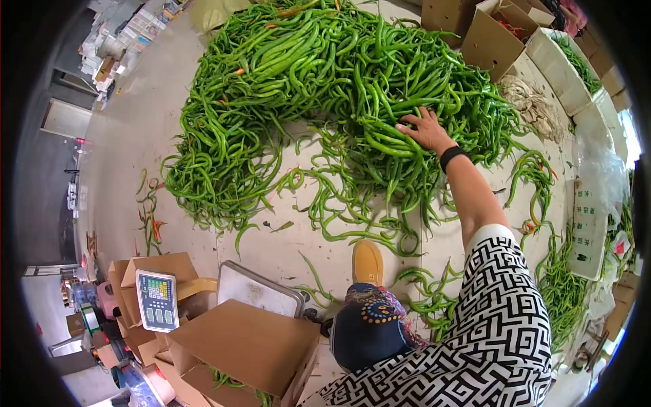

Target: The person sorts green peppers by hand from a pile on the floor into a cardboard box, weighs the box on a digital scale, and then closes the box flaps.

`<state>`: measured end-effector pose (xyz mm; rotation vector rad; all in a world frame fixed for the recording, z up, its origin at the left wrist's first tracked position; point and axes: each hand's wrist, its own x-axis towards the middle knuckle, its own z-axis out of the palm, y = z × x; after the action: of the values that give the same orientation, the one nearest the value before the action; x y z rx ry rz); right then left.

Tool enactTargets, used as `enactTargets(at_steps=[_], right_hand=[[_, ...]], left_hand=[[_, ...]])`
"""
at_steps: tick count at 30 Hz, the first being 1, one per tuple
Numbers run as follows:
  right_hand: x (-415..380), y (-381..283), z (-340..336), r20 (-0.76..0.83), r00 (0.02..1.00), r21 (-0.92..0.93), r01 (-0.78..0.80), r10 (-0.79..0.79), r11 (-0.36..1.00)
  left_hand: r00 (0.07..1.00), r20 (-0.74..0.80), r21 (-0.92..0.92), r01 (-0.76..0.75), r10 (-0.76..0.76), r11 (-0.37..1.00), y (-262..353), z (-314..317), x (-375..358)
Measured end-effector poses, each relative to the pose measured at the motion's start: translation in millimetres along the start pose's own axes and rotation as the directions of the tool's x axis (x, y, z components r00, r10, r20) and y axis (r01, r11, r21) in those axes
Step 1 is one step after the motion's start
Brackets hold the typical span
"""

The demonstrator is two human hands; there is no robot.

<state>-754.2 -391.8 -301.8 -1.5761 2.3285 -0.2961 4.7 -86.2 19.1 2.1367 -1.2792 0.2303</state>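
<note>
My right hand [428, 130] rests palm down on the right part of a large heap of long green chili peppers [285, 61]. Its fingers are spread apart over the peppers, and a dark band circles the wrist. Under and beside the fingers lies a bunch of peppers [388, 139], roughly lined up. I cannot see whether any pepper is pinched beneath the palm. My left hand is out of view.
Near my boot [367, 263] stand a platform scale [261, 288] with its display [157, 300] and an open cardboard box [247, 342] holding some peppers. Stray peppers [332, 203] lie across the floor. White foam boxes [588, 230] line the right side; another carton [491, 41] stands behind.
</note>
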Motion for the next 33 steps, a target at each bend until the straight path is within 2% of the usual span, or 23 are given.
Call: enactTargets(at_steps=[1,2,3,4,5,6,7,8,10,12,14,15,16,19,20,23,25,26,28,29,30,31,33], right_hand=[[11,-2,-10,-0.003,1.000,0.006,0.003,-0.003,1.000],[17,-8,-24,0.144,0.989,0.049,-0.054,0.046,0.997],[21,-10,-32,0.293,0.952,0.086,-0.120,0.091,0.989],[25,-6,-32,0.349,0.933,0.097,-0.125,0.084,0.987],[19,-10,-37,0.340,0.939,0.065,-0.077,0.050,0.995],[9,-6,-34,0.298,0.954,0.058,-0.063,0.043,0.996],[-2,-3,-28,0.249,0.968,0.049,-0.050,0.036,0.998],[-11,8,-14,0.143,0.990,0.062,-0.014,0.004,0.998],[-36,19,-17,0.098,0.994,0.053,0.051,-0.057,0.997],[-52,41,-6,0.068,0.990,0.055,0.123,-0.127,0.991],[-81,38,-18,0.059,0.991,0.069,0.112,-0.116,0.991],[-93,32,-30,0.087,0.994,0.071,0.061,-0.067,0.996],[-94,43,-16,0.036,0.992,0.059,0.121,-0.123,0.991],[-96,45,-9,-0.007,0.993,0.116,0.121,-0.121,0.986],[-97,46,-5,-0.104,0.986,0.138,0.144,-0.130,0.980],[-119,32,-23,-0.282,0.956,0.374,0.191,-0.084,0.907],[-145,30,-16,-0.572,0.795,0.424,0.074,0.204,0.903],[-158,42,-10,-0.665,0.696,0.395,0.022,0.269,0.918],[-171,92,38,-0.434,0.548,0.863,0.026,0.715,0.504],[-173,121,70,-0.433,0.549,0.862,0.019,0.715,0.507],[-170,152,101,-0.016,0.611,1.000,0.008,0.791,0.014],[-168,169,113,0.381,0.656,0.878,-0.036,0.651,-0.478],[-155,137,103,0.341,0.692,0.933,-0.169,0.636,-0.318]], left_hand=[[0.978,0.033,0.052,-0.207,0.206,0.977,33,5,20],[0.910,0.082,0.098,-0.413,0.406,0.905,69,7,44],[0.828,0.164,0.030,-0.547,0.536,0.836,145,15,54],[0.526,0.168,0.099,-0.851,0.834,0.516,150,20,80],[0.604,0.176,0.046,-0.794,0.778,0.606,179,30,82],[0.531,0.194,-0.015,-0.839,0.825,0.544,199,43,88],[0.808,0.203,-0.442,-0.428,0.553,0.788,222,70,76],[0.792,0.351,-0.470,-0.312,0.499,0.826,247,85,69],[0.586,0.586,-0.531,-0.245,0.560,0.811,285,113,53],[0.482,0.710,-0.625,0.095,0.514,0.775,313,145,22],[0.247,0.782,-0.623,0.268,0.572,0.735,339,176,5],[0.169,0.781,-0.620,0.331,0.602,0.711,356,194,-8],[0.090,0.772,-0.607,0.395,0.629,0.689,372,214,-21],[-0.050,0.766,-0.567,0.418,0.641,0.710,409,294,-56],[-0.080,0.776,-0.546,0.412,0.626,0.729,416,325,-68],[-0.048,0.751,-0.608,0.341,0.659,0.717,421,413,-104],[-0.038,0.776,-0.573,0.373,0.629,0.730,419,452,-115],[-0.002,0.772,-0.587,0.381,0.635,0.714,419,468,-120],[0.027,0.748,-0.612,0.414,0.663,0.674,427,486,-122],[0.022,0.751,-0.606,0.420,0.660,0.676,434,491,-121],[0.028,0.728,-0.632,0.416,0.685,0.654,443,494,-121],[0.034,0.702,-0.658,0.414,0.712,0.629,450,499,-122],[-0.031,0.621,-0.728,0.349,0.784,0.590,457,512,-134]])
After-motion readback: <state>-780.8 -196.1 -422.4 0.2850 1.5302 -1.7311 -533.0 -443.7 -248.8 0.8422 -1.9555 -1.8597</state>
